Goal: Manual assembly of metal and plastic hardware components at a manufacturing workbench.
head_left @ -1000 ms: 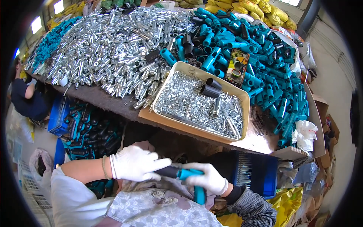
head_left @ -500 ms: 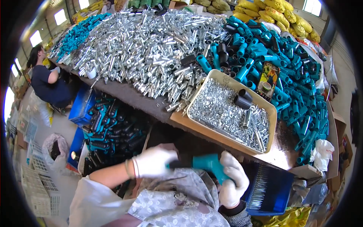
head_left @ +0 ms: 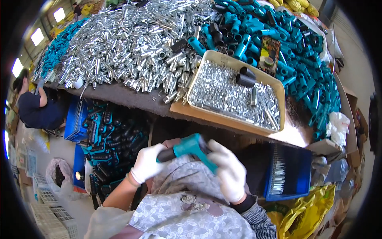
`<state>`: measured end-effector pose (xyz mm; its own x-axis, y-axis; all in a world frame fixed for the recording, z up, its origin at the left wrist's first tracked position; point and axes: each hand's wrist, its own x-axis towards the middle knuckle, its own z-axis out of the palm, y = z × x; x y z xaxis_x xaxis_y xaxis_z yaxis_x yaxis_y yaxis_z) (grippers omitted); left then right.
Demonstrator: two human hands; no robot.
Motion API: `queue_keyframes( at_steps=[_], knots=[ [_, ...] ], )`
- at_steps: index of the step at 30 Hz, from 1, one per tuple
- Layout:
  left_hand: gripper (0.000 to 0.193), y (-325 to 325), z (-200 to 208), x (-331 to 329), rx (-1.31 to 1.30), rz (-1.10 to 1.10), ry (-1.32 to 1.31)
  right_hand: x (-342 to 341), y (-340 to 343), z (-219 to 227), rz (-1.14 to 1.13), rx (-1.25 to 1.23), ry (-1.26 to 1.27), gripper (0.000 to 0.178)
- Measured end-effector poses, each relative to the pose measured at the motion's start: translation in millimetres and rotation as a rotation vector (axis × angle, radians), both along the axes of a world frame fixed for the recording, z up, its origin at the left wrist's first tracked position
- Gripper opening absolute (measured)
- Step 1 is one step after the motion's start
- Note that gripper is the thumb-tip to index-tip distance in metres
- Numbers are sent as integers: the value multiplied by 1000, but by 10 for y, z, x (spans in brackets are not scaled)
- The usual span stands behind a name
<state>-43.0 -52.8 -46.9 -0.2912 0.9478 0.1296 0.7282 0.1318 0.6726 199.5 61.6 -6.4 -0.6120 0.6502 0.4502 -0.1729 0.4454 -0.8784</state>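
Above my lap is a teal plastic tool housing [head_left: 190, 145] with a black grip-like part at its left end. My left hand [head_left: 148, 164], in a white glove, is closed around that black part. At the other side my white-gloved right hand [head_left: 230, 173] is on the housing's teal branch, its fingers bent and partly smeared by motion. Just beyond both hands a cream tray [head_left: 234, 115] of small metal pins stands on the bench edge, with black sleeves and a few longer metal rods lying on the pins.
Metal sockets [head_left: 131, 51] are heaped across the bench, with teal housings [head_left: 306, 75] piled to the right. Blue crates stand below: one [head_left: 75, 119] at left near black-and-teal handles [head_left: 115, 139], another [head_left: 290, 171] at right. A person [head_left: 38, 105] sits at far left.
The housing has turned in my hands and moved up and left. My right hand has shifted left and swung its fingers over the housing. The view has tilted, so the bench appears higher.
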Motion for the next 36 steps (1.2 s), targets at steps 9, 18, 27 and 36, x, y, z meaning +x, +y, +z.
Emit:
queue_keyframes(
  at_steps=[9,18,27,36],
  knots=[
    [24,-368,-76,-136,-99,165,-130,-374,-127,-51,150,28,6,40],
    [33,-377,-30,101,69,92,-142,-193,-27,68,211,-141,141,30],
    [16,7,437,276,152,-450,611,291,521,-381,230,-45,-685,33],
    [24,908,834,380,389,-411,750,171,367,-182,537,-820,-333,54]
  ],
)
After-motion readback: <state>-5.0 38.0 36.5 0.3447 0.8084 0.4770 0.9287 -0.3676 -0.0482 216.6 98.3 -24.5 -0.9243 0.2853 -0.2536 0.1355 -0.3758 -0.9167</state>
